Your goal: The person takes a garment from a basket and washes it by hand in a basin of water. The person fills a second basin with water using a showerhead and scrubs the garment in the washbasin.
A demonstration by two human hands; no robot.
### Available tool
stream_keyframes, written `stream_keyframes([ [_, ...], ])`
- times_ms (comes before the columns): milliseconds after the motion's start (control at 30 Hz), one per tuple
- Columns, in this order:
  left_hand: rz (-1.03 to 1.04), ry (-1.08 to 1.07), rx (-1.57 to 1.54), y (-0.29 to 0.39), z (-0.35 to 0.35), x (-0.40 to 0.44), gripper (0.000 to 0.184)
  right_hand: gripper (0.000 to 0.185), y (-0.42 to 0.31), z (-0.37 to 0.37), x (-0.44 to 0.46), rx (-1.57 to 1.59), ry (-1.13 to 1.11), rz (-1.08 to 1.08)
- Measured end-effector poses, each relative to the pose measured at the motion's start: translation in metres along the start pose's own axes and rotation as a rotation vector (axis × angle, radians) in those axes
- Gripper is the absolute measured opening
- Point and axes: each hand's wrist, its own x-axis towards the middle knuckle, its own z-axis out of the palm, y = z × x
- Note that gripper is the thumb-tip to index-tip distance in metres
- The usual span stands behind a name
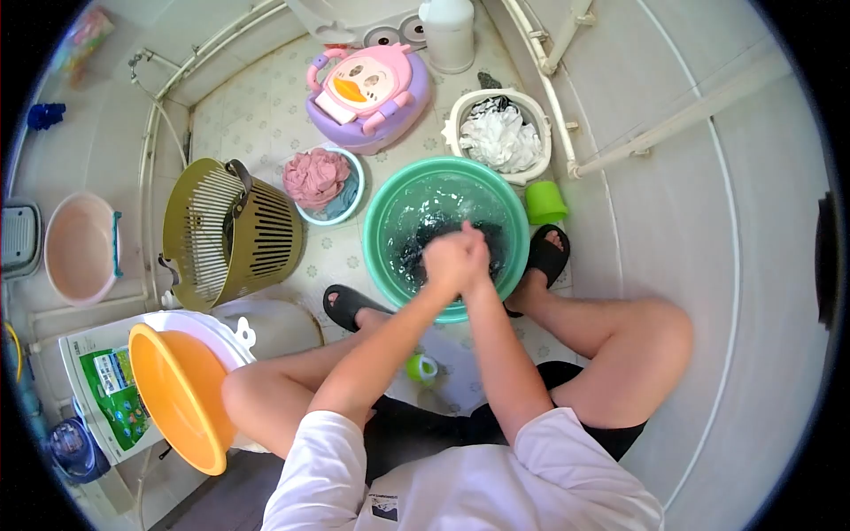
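Note:
My left hand (447, 260) and my right hand (477, 251) are pressed together over the green basin (381, 274), fingers closed and slightly blurred. Whatever lies between them, if anything, is hidden. Right below them, dark cloth (412, 257) lies in the water of the basin. Light glints off the wet surface around it.
A pale basket of white and dark laundry (500, 137) stands behind right, a green cup (544, 203) before it. Pink cloth (316, 177) fills a small basin. An olive laundry basket (266, 239) and orange basin (181, 398) are left; a pink-purple potty seat (367, 97) is behind.

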Motion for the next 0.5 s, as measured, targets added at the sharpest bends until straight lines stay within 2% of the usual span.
stream_keyframes([
  [33,0.196,0.017,-0.029,0.006,0.001,-0.013,0.028,0.028,-0.002,-0.007,0.005,-0.083,-0.027,-0.046],
  [100,0.294,0.008,0.011,0.003,-0.001,-0.013,0.025,0.033,-0.008,-0.019,0.015,-0.246,-0.068,-0.146],
  [133,0.341,0.003,0.027,-0.001,0.0,-0.015,0.024,0.032,-0.003,-0.023,0.017,-0.03,-0.184,-0.006],
  [167,0.254,-0.042,0.134,-0.015,0.002,-0.002,0.028,0.032,0.004,-0.025,0.019,0.188,-0.299,0.134],
  [200,0.026,-0.044,0.156,-0.019,-0.002,0.014,0.033,0.032,-0.01,0.03,-0.018,0.004,0.106,0.048],
  [233,-0.202,-0.046,0.18,-0.023,-0.007,0.027,0.038,0.035,-0.019,0.055,-0.027,-0.245,0.262,0.046],
  [300,-0.346,-0.086,0.185,-0.032,-0.013,0.035,0.046,0.038,-0.012,0.062,-0.028,-0.306,0.276,0.012],
  [333,-0.277,-0.059,0.086,-0.031,-0.007,0.024,0.047,0.036,-0.016,0.067,-0.03,-0.317,0.353,0.054],
  [367,-0.118,-0.046,0.012,-0.03,-0.001,0.01,0.039,0.031,-0.009,0.053,-0.027,-0.073,0.218,0.006],
  [400,0.014,-0.062,-0.02,-0.02,0.002,-0.008,0.035,0.029,-0.003,0.011,-0.001,-0.093,0.142,0.006],
  [433,0.139,-0.078,-0.053,-0.01,0.001,-0.02,0.031,0.03,-0.007,0.012,-0.004,-0.215,0.12,-0.107],
  [500,0.251,-0.078,-0.018,-0.006,-0.007,-0.017,0.028,0.032,-0.014,0.016,-0.01,-0.459,0.116,-0.341],
])
